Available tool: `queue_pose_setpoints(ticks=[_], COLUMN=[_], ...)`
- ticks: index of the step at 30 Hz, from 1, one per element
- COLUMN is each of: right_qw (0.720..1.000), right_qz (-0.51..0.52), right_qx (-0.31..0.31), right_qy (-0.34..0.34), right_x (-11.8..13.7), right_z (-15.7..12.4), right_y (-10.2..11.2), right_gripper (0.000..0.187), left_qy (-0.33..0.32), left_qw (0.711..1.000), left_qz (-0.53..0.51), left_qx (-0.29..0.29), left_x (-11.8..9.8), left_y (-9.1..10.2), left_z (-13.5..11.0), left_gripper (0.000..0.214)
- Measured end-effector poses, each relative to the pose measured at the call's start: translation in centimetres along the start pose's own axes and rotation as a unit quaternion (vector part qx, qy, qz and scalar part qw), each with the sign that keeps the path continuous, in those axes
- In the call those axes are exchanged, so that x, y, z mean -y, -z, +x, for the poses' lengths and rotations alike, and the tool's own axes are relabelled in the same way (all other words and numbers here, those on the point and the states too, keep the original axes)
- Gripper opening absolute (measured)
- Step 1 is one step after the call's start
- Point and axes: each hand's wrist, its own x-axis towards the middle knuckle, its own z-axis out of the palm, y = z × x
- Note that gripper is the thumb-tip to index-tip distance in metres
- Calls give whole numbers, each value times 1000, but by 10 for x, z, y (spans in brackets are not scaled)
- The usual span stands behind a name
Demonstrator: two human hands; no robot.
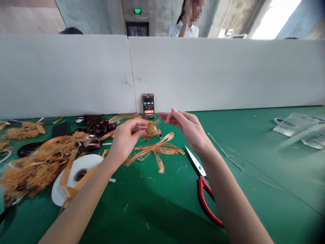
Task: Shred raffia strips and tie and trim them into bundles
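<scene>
My left hand point(128, 137) is raised over the green mat, its fingertips pinched on a bundle of tan raffia point(151, 129). Part of the bundle is hidden behind those fingers. My right hand point(186, 127) hangs a little to the right, its fingertips closed together and pointing at the bundle, with nothing visible in them. Below the hands lies a looped spray of raffia strips point(154, 152). Red-handled scissors point(203, 193) rest below my right wrist, their blades closed and pointing up toward the strips.
A heap of shredded raffia point(33, 169) and a white ribbon spool point(76, 176) lie at left, with dark brown ribbon point(98, 127) behind them. A phone point(148, 106) leans against a grey partition point(193, 74). Plastic bags point(297, 127) lie at right; a person point(185, 30) stands beyond.
</scene>
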Motion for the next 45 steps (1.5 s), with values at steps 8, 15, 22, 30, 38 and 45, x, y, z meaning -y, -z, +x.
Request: queue_pose_setpoints(ticks=[8, 15, 22, 30, 38, 45], right_qw=[958, 988, 952, 986, 960, 957], right_qz=[265, -140, -298, -9, 131, 111], right_qx=[106, -56, 55, 160, 235, 257], right_qy=[-43, -12, -37, -35, -83, -69], right_x=[13, 6, -6, 8, 2, 6], right_z=[-2, 0, 2, -6, -7, -10], right_y=[9, 13, 12, 11, -6, -14], right_gripper=[33, 51, 15, 23, 52, 62], left_qy=[-16, -43, -67, -116, -124, -157], left_qw=[993, 983, 962, 956, 962, 928], left_qz=[111, 162, 240, 260, 226, 313], left_qx=[-41, -68, -108, -76, -86, -123], left_x=[5, 3, 6, 0, -11, -12], left_y=[6, 13, 17, 16, 1, -4], left_z=[7, 8, 10, 4, -5, -10], left_gripper=[13, 13, 14, 28, 65, 77])
